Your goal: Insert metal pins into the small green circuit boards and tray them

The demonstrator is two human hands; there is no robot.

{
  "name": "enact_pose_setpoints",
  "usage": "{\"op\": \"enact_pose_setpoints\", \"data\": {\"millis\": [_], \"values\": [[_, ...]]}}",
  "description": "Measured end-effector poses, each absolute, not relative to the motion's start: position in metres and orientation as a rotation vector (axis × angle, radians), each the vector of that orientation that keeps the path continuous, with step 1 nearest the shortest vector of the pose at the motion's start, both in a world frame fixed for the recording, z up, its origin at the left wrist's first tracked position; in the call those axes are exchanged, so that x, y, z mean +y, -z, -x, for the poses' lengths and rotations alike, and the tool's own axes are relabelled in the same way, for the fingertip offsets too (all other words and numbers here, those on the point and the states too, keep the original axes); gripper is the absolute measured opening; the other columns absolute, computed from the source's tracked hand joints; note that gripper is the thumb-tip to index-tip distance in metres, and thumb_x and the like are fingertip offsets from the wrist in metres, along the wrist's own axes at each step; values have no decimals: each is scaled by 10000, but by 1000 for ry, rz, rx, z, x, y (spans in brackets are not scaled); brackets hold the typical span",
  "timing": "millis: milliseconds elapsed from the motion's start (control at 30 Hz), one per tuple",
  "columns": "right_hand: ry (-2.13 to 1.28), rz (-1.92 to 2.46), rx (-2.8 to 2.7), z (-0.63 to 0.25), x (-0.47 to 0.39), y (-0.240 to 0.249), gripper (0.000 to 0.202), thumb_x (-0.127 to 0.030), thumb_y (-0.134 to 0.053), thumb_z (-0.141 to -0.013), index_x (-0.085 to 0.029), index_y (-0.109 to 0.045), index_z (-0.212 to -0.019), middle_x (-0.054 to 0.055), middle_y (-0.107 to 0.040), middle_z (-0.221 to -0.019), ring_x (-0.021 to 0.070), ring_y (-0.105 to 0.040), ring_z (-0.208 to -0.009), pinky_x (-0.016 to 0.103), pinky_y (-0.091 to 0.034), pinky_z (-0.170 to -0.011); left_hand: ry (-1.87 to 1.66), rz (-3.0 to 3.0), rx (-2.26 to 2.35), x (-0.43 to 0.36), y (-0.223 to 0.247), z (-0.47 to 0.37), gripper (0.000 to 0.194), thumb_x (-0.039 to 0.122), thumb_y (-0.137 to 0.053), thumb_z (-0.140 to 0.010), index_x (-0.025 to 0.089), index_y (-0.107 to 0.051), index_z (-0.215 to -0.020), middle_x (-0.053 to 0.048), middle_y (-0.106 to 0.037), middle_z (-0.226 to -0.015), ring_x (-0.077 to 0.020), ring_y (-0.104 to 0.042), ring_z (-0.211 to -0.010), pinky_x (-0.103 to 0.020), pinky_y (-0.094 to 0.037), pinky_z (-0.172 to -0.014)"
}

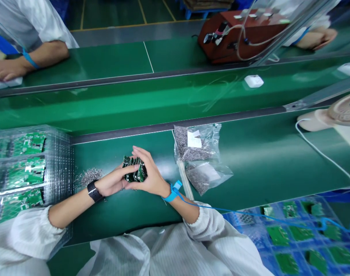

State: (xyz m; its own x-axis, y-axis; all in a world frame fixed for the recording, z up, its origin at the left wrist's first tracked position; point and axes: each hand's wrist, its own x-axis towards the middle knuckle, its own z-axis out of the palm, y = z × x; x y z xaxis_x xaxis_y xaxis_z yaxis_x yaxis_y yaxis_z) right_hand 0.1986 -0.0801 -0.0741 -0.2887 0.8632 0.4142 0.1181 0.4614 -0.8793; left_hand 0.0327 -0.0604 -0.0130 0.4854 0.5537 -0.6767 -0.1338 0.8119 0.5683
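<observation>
White smock cloth [175, 253] is filling the foreground as its wearer is handling a bunched set of small circuit boards [141, 174] at a green bench [264, 165], the set sitting left of centre, between a pile of tiny metallic bits [91, 176] and two clear bags [198, 153] of small dark pieces. The grip is clamping on the boards from both sides: the left hand [113, 182] is laying its thumb across their tops, while the right hand [152, 178] is curling its fingers around their far side and holding its thumb along the near edge. Whether the boards are resting on the bench or hanging just above it, one cannot tell. Uneven pressure is looking like the likeliest trouble, since a loosening thumb could be letting one board slide from the bunch, while too hard a squeeze could be grinding neighbours together. Loose bits are lying near the left forearm [73, 210], so a dragging wrist could be scattering them; a blue cord [235, 211], trailing right from the blue strap [172, 193] on the right wrist, could be catching if that arm is swinging wide. Both forearms are reaching forward and angling inward, the left wearing a dark watch [94, 191], so that the hands are meeting around the boards.
</observation>
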Motion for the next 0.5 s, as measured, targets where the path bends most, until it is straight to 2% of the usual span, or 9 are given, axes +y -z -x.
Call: {"op": "enact_pose_setpoints", "data": {"millis": [133,233,333,500], "values": [[-950,806,-1709,-200,-79,73,1127,-628,-836,-767,-384,-172,-1644,122,-321,-1666,344,-404,-1506,566,-435,-1213,-448,-487,1000,-62,15,-33,749,390,-954,-669,275,-588,-1312,-29,-707,-1074,-218,-671,-929,-257,-475,-609],[-889,802,-1717,-202,-77,71,1143,-619,-861,-743,-390,-187,-1638,115,-334,-1662,345,-383,-1519,572,-400,-1231,-486,-555,1004,-62,15,-33,809,366,-948,-675,290,-565,-1383,-47,-703,-1163,-250,-658,-1041,-303,-525,-742],[-831,826,-1729,-204,-77,70,1077,-571,-871,-770,-398,-237,-1622,100,-421,-1605,332,-416,-1489,566,-410,-1219,-543,-603,982,-63,16,-33,812,367,-948,-686,288,-571,-1401,-68,-682,-1271,-283,-626,-1172,-352,-528,-895],[-774,965,-1721,-205,-82,76,983,-550,-821,-838,-357,-236,-1605,124,-556,-1443,344,-538,-1353,590,-498,-1113,-566,-549,945,-64,20,-33,690,352,-929,-716,235,-628,-1325,-98,-704,-1276,-288,-652,-1154,-364,-516,-926]]}}
